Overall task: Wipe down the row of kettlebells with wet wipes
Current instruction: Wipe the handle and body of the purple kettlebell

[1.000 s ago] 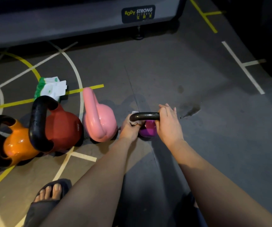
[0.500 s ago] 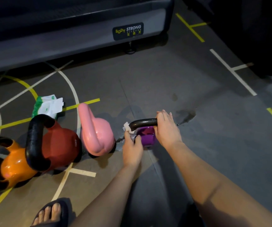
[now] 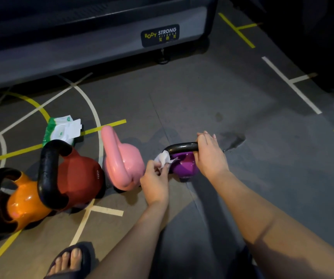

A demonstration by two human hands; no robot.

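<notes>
Gripping the black handle (image 3: 182, 147) of the purple kettlebell (image 3: 184, 168), upright on the floor (image 3: 242, 117) at the row's right end just beside the pink kettlebell (image 3: 126, 164), with the right hand (image 3: 209, 156). Pinching a crumpled white wipe (image 3: 164, 158) against its body below the handle's end with the left hand (image 3: 155, 182).

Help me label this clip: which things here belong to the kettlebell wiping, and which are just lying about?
Job: purple kettlebell, gripped by the right hand; wet wipe, pinched in the left hand; pink kettlebell; red kettlebell; orange kettlebell; wipes pack.
Lying about: Body Strong machine base; sandal; dark floor stain.
</notes>
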